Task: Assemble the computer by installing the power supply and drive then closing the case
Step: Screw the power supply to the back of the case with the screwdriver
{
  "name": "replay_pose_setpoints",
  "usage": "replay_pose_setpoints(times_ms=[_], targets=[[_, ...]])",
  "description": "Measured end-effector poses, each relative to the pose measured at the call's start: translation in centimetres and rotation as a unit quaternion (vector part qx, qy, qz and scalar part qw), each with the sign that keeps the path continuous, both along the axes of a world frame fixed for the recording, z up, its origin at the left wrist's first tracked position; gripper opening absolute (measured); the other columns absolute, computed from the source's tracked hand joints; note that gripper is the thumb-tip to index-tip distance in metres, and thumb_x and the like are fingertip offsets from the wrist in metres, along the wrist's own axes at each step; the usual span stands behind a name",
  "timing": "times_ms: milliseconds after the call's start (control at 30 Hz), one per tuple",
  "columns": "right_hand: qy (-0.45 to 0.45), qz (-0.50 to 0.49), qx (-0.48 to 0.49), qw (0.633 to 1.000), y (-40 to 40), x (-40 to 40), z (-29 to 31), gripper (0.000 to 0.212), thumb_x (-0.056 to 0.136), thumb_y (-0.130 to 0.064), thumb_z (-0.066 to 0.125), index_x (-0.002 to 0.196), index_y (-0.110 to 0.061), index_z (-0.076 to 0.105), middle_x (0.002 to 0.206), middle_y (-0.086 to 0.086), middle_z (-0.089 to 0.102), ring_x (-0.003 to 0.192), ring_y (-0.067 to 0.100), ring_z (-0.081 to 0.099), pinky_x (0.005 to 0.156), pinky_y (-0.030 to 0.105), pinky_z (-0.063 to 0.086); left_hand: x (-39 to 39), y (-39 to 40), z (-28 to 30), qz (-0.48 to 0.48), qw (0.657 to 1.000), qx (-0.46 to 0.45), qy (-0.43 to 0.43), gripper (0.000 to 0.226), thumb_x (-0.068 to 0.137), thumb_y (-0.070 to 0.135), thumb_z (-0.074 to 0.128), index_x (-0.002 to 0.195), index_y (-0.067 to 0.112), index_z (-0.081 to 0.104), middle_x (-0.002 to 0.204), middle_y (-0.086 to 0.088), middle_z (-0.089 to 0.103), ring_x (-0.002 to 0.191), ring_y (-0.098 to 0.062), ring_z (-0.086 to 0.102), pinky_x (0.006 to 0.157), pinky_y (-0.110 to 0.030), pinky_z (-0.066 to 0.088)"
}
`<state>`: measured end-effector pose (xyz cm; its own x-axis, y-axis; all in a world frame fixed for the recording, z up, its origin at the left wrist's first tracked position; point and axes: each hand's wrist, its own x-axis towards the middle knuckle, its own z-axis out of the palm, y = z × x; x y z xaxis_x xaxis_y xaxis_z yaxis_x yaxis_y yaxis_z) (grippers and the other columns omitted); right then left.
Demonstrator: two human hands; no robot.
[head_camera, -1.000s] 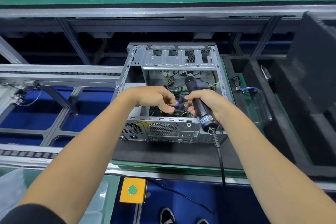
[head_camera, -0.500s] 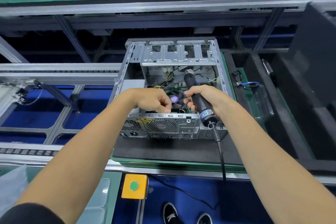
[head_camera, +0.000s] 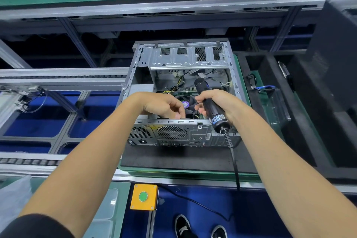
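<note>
Right hand (head_camera: 216, 100) wraps its grip round the black cylindrical electric screwdriver (head_camera: 210, 106); beside it, the left hand (head_camera: 164, 104), fingers curled, holds nothing I can make out. Both have lifted slightly from the fan (head_camera: 188, 105), perhaps finishing cable work. Under the grip sits the open, perforated grey steel case (head_camera: 185, 133).
</note>
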<state>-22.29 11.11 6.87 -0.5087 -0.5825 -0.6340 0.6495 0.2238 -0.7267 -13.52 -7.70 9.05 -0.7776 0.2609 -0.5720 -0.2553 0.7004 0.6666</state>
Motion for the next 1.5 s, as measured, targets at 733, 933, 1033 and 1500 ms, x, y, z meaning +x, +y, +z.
replay_pose_setpoints(times_ms=[733,933,1033,1500], targets=[[-0.004,0.013,-0.009,1.0,0.0,-0.2,-0.1,0.015,0.084,-0.007,0.064,0.094,-0.002,0.055,0.067,0.013,0.062,0.043,0.016,0.056,0.041,0.022,0.049,-1.4,0.2,-1.1,0.055,0.996,-0.037,0.052,0.034,0.097,0.047,0.045,0.102,0.02,0.066,0.102,0.004,0.071,0.095,-0.008,0.066,0.093,-0.029,0.049],[0.008,0.02,-0.013,1.0,0.3,-0.4,0.3,0.009,0.085,-0.006,0.063,0.089,0.0,0.057,0.063,0.011,0.061,0.044,0.016,0.055,0.042,0.022,0.049,-1.9,0.2,-1.5,0.058,0.995,-0.044,0.068,0.031,0.096,0.04,0.053,0.096,0.012,0.067,0.092,0.005,0.071,0.082,-0.003,0.066,0.078,-0.02,0.048],[0.011,0.025,-0.029,0.999,1.5,-1.3,1.5,0.008,0.086,-0.007,0.063,0.084,-0.002,0.056,0.063,0.01,0.06,0.045,0.016,0.053,0.041,0.023,0.048,-3.2,1.3,-0.3,0.086,0.983,-0.051,0.151,0.024,0.096,0.033,0.054,0.088,0.014,0.067,0.075,0.011,0.066,0.063,0.004,0.058,0.062,-0.013,0.044],[0.096,-0.1,0.001,0.99,17.6,-8.1,1.7,0.011,0.088,-0.008,0.059,0.078,-0.003,0.055,0.054,0.009,0.053,0.04,0.017,0.052,0.04,0.023,0.045,-14.8,22.0,1.3,0.139,0.953,-0.086,0.253,0.018,0.087,0.01,0.052,0.082,0.002,0.067,0.081,-0.015,0.069,0.069,-0.024,0.057,0.066,-0.03,0.05]])
